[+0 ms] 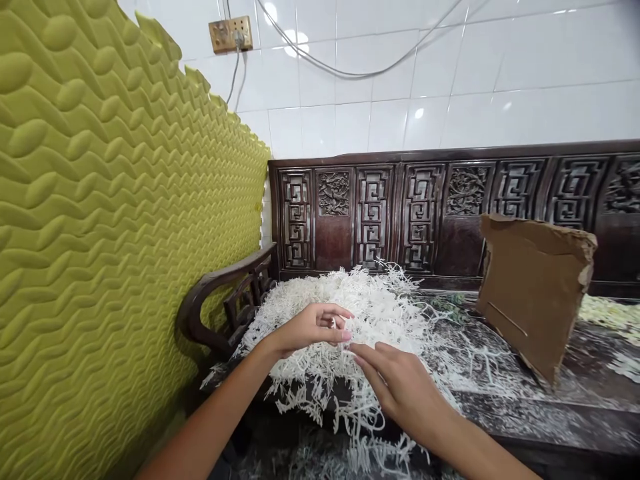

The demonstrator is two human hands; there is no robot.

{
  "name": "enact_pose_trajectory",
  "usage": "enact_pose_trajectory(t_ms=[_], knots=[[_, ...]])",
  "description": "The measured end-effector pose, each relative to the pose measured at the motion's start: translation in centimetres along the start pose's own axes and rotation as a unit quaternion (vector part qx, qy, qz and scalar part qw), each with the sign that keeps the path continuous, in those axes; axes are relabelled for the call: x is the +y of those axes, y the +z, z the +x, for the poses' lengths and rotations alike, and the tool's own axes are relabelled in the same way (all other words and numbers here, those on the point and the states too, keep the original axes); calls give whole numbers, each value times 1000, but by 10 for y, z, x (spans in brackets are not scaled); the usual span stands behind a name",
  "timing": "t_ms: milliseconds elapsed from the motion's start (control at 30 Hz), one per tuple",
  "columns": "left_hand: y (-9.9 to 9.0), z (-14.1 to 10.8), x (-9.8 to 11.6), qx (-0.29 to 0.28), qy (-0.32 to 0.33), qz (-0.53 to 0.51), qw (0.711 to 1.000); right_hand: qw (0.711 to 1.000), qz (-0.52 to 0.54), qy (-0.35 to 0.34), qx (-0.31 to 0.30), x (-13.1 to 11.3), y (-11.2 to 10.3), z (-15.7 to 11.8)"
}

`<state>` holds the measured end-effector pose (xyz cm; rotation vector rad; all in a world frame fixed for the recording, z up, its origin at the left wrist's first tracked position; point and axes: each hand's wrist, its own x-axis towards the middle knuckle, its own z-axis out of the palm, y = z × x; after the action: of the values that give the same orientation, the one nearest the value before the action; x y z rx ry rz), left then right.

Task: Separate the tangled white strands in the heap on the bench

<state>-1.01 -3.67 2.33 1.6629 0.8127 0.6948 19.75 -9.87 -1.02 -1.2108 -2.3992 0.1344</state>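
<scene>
Where the two hands meet, at the near edge of the pile of white paper shreds (pixel 373 307), the left hand (pixel 310 328) is half-open, its fingers loosely curved and their tips just over the strands. Right hand (pixel 405 393) is lower and nearer, fingers (pixel 373 363) extended and close together, tips in the shreds just beside the left fingertips. Can't tell if either hand pinches any strands. Pile sits on the dark seat of a carved wooden bench (pixel 373 213), with loose shreds scattered right and near. Torn cardboard sheet (pixel 533 293) stands tilted on the seat, right of the pile. Bench armrest (pixel 220 287) is left, against a yellow-green textured foam wall panel (pixel 100 200). Far wall is white tile (pixel 380 120), with a wall socket plate (pixel 231 35) and cable (pixel 350 72) high up.
</scene>
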Motion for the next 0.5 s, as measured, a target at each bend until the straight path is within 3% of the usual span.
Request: enact_pose_trajectory(t_ms=[133,333,500], knots=[[4,0,0,27,4,1,1000,999,45,16,-16,-3,1,-2],[14,4,-5,84,59,78,992,971,205,121,6,-4,-8,1],[32,3,1,68,85,127,986,966,214,137,44,2,-11,2]])
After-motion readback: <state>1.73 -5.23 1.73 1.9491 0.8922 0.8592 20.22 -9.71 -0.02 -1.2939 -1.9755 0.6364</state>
